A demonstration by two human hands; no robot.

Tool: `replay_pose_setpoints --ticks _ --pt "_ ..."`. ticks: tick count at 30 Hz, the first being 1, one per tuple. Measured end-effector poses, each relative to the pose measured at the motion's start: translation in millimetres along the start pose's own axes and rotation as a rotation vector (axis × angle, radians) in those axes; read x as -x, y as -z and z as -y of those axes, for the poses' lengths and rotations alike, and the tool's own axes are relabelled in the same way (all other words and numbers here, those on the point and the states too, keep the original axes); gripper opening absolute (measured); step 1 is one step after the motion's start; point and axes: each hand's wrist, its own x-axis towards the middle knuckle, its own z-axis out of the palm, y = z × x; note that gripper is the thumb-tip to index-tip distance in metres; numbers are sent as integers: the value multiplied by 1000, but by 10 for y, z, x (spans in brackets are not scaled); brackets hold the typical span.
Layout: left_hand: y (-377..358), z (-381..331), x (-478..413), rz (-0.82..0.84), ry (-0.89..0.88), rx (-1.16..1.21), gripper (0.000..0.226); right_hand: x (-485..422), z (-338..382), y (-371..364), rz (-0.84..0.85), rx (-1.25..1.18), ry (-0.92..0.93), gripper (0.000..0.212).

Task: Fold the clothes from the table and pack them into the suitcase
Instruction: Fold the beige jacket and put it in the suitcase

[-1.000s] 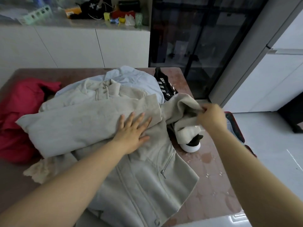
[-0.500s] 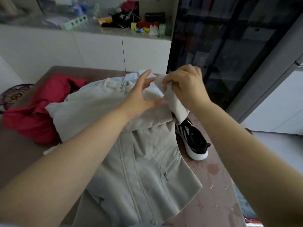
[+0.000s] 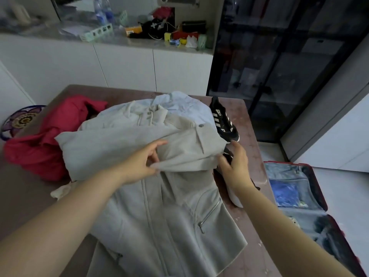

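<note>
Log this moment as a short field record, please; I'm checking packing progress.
garment in work: beige jacket, lying on the table, sleeve folded across its chest
left hand: pinches the folded sleeve's lower edge
right hand: at the sleeve's end; grip unclear
waiting clothes: red garment at left, light blue shirt under the jacket
shoes: black sneakers near the table's right edge
suitcase: open on the floor right of the table; jacket not yet in it

bare table strip right of jacket, sneakers crowding far right edge, red garment blocking left
</note>
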Motion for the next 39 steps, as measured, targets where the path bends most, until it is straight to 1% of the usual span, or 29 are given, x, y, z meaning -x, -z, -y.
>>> replay_pose_setpoints --ticks 1,3,5,6,8,9,11,13,14,15,17,18,19,21,22,24,25,26,27,28,29,31,32,33,34,35,36,37,39 --pt "15 27 48 85 19 -129 87 -44 -14 51 -4 -113 -103 49" --pt "28 10 65 243 70 -367 101 -177 -53 115 48 -292 -256 49" --pt "36 -117 -4 309 143 -453 111 -272 -52 110 151 -297 -287 56" --pt "41 -205 -63 291 172 -467 116 -298 -24 77 205 -272 -264 56" --pt "15 -361 -182 167 176 -531 122 -317 72 -37 262 -222 -192 51" --pt "-26 -420 -245 106 159 -563 121 -316 117 -108 251 -188 -154 48" --pt "-125 -525 -350 45 148 -561 124 -307 193 -233 149 -24 -82 45" --pt "-250 -596 -430 -36 140 -467 132 -271 325 -293 64 72 8 38" --pt "-299 -637 -454 -110 125 -371 132 -246 426 -302 54 47 71 31" --pt "-316 -643 -492 -185 108 -230 126 -220 529 -303 66 -5 147 24" --pt "-257 -668 -521 -327 60 174 98 -143 751 -321 99 -94 334 20" --pt "-186 -667 -509 -394 27 328 83 -114 836 -330 137 -137 422 24" --pt "-83 -642 -491 -463 27 384 67 -107 884 -325 172 -191 477 33" --pt "171 -507 -442 -629 81 515 46 -182 841 -253 213 -260 452 43" --pt "315 -451 -391 -679 87 668 36 -253 780 -179 222 -244 389 43" --pt "610 -331 -270 -700 24 979 5 -474 516 -28 241 -96 212 42" --pt "763 -255 -183 -695 12 1059 11 -597 344 43 245 -31 113 44" --pt "903 -169 -92 -670 19 1108 19 -709 175 92 250 1 22 47" --pt "1029 -32 14 -639 7 1126 20 -795 31 135 262 23 -37 49" --pt "1153 113 146 -600 7 1110 17 -871 -94 156 286 49 -63 51" --pt "1247 257 273 -513 8 1088 22 -931 -187 170 324 80 -75 53" --pt "1360 560 489 -312 85 1099 57 -1009 -268 178 404 117 -79 54" --pt "1368 670 558 -273 171 1105 71 -1041 -274 173 434 127 -71 52" --pt "1344 736 619 -296 262 1073 84 -1074 -278 160 460 153 -58 50" --pt "1293 801 662 -344 350 1018 90 -1102 -275 137 480 186 -35 48" --pt "1241 863 693 -391 432 991 82 -1122 -266 111 493 242 7 45" --pt "1182 885 705 -418 482 998 67 -1148 -267 82 510 297 54 40" --pt "1149 893 711 -449 525 1014 53 -1172 -272 55 530 352 103 33" --pt "1133 882 693 -499 559 1001 35 -1215 -268 48 525 399 152 12"
